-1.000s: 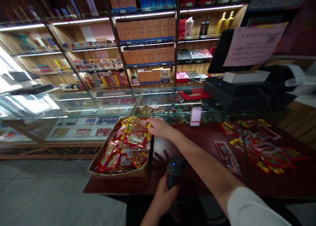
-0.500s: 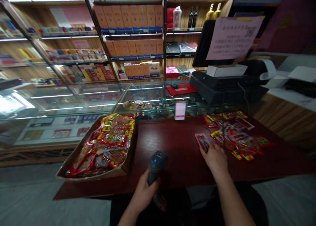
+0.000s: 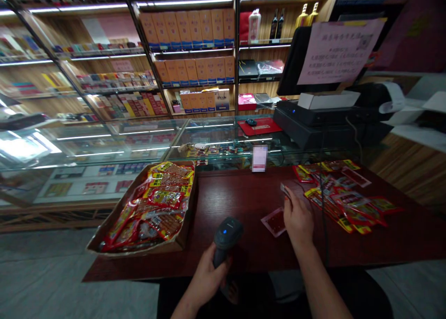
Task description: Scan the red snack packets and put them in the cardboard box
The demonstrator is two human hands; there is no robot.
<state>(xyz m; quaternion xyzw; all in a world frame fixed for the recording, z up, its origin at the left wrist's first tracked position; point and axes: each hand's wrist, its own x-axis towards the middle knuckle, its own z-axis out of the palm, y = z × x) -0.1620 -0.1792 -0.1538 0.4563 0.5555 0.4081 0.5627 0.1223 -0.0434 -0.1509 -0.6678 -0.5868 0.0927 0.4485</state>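
My left hand (image 3: 209, 275) is wrapped around the handle of a dark barcode scanner (image 3: 228, 233), whose head with a blue light is raised over the front of the table. My right hand (image 3: 298, 219) pinches a small snack packet (image 3: 285, 191), seen nearly edge-on and tilted up off the tabletop. Just left of that hand, a flat red snack packet (image 3: 275, 221) with a pale border lies on the wood. Farther right is a loose spread of red and yellow snack packets (image 3: 351, 203).
A cardboard box (image 3: 190, 217) full of snack packets stands at the left of the dark red table (image 3: 223, 189). Behind are a glass counter (image 3: 216, 133), a red mouse mat (image 3: 261, 126), and a monitor (image 3: 294, 61) with a paper sign. A thin cable (image 3: 324, 207) hangs across the right side.
My right hand has tilted up, lifting the packet it pinches. A flat packet now shows on the table beside it. The scanner stays in my left hand, and the view has shifted slightly.
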